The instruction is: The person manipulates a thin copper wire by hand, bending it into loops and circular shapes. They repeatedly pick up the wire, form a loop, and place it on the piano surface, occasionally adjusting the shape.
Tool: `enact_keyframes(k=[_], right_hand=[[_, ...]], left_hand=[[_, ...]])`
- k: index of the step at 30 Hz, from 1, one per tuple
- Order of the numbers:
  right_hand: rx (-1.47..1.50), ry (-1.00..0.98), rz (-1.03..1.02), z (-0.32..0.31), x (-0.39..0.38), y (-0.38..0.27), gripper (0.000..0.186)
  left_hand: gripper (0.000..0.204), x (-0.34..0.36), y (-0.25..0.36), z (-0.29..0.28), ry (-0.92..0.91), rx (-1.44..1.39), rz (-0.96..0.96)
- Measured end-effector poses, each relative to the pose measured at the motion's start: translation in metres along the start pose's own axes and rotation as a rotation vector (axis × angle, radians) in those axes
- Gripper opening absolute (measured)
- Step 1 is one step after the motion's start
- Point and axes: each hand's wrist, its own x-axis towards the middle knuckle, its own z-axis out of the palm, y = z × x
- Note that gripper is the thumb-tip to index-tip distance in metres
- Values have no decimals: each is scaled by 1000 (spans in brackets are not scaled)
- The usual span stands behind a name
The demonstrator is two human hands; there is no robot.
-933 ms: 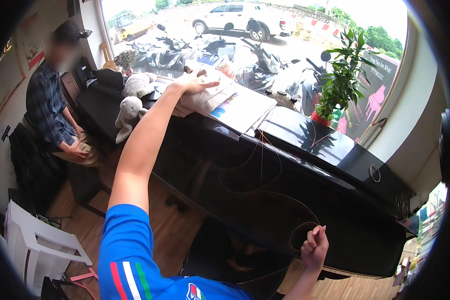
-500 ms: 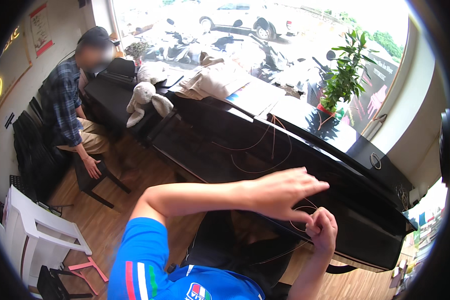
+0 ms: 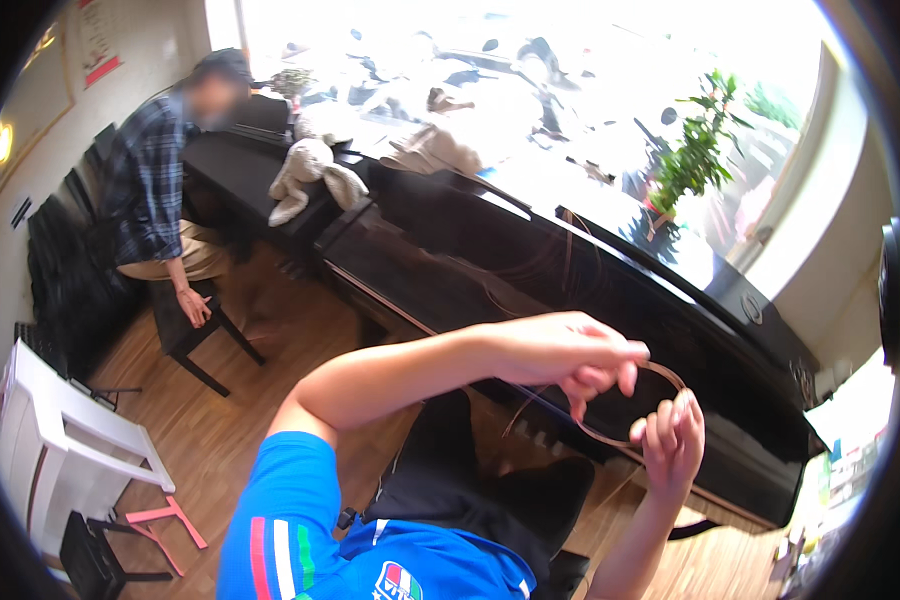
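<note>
Head view: both hands, left hand and right hand, pinch a wire loop before the piano.

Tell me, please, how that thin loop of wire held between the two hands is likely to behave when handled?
The wire curves in a smooth loop between left hand and right hand, so it is probably springy, not limp. It looks very thin, likely light. Long trailing strands suggest it could tangle.

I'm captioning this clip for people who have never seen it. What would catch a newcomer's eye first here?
First, the two bare hands meeting in the lower middle: the left hand and right hand pinch a thin wire loop between them. Behind them a long black upright piano runs across the room under a bright window. At the upper left another person sits on a stool, with a stuffed toy on the piano nearby.
</note>
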Motion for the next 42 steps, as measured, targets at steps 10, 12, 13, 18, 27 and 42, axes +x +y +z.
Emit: enact_keyframes(k=[10,12,13,18,27,42], right_hand=[[316,19,46,-23,18,-34,29],[336,38,32,-28,11,-38,31],[349,43,26,-32,7,-39,32],[69,245,-2,-44,-33,-42,48],[-163,425,47,-69,-173,-9,46],[-885,34,294,52,-45,-24,13]], left_hand=[[44,-37,-24,-34,-13,-94,407],[45,-41,-35,-29,63,-99,425],[39,-45,-42,-26,118,-115,477],[34,-75,-81,-31,350,98,436],[30,-90,-61,-12,318,131,366],[29,-25,-42,18,34,695,8]])
